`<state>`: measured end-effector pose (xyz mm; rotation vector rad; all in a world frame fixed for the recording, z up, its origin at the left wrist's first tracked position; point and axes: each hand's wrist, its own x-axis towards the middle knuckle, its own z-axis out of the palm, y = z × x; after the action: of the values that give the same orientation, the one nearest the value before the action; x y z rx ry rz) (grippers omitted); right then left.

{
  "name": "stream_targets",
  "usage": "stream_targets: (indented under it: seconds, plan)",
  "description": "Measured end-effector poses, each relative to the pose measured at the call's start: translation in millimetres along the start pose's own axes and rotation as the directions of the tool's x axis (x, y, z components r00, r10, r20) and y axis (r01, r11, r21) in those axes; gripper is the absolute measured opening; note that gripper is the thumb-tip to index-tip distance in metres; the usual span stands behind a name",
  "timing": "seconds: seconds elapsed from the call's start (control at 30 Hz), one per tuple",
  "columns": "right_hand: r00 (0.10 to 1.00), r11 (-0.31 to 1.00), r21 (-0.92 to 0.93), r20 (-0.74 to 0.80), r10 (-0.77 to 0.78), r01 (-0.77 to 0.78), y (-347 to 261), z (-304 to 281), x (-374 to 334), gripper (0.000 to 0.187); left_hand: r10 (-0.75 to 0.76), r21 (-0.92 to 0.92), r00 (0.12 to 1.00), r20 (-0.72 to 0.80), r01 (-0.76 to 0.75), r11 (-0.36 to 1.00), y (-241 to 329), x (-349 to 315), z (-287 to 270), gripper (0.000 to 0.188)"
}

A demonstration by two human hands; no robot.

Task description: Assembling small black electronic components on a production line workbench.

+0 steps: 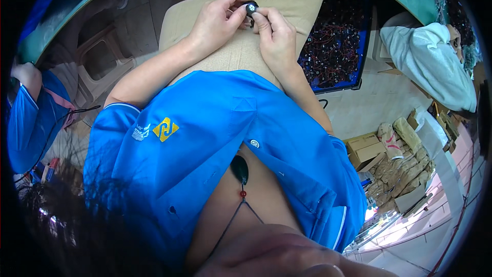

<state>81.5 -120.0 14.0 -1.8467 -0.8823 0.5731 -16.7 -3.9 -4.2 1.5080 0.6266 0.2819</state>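
Component (251,8) small, black, round-faced with white marking; both hands (211,22) (278,37) pinching it.

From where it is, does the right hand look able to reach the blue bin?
Likely yes: the blue bin lies just right of the right hand, with nothing visible blocking the way, though its depth is hard to judge and that hand is busy at the black part.

A beige plastic stool (111,73) stands on the grey floor (137,23) near a green table (47,26).

Part (251,8) between left hand (219,19) and right hand (276,33), crate (365,46) rightward, seemingly lower
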Motion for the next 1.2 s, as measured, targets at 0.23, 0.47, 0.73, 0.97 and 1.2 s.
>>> stream_targets:
  seconds: [0.23,0.47,0.73,0.97,1.2]
  plan:
    - [0.996,0.995,0.047,-0.002,0.09,-0.09,0.0,-2.7,0.3,0.007,-0.051,-0.072,0.999,0.004,0.051,0.996,3.6,3.7,-1.0,0.016]
    - [0.997,0.997,-0.047,0.037,0.065,-0.063,4.8,-2.0,0.5,0.006,-0.048,-0.07,0.999,0.001,0.048,0.996,2.8,3.9,-2.3,0.017]
    - [0.999,0.991,-0.137,0.04,0.003,0.002,5.4,-1.2,1.4,0.007,0.099,-0.053,0.995,0.031,-0.097,0.994,-9.0,5.4,1.2,0.022]
    - [0.994,0.971,-0.214,0.062,-0.094,0.105,1.7,-4.3,2.7,0.006,0.079,-0.05,0.996,0.037,-0.077,0.996,-5.5,4.3,0.3,0.028]
    - [0.994,0.96,-0.266,0.093,-0.065,0.088,1.0,-6.0,2.8,0.004,0.175,0.149,0.984,0.024,-0.177,0.973,-0.5,4.8,-1.2,0.024]
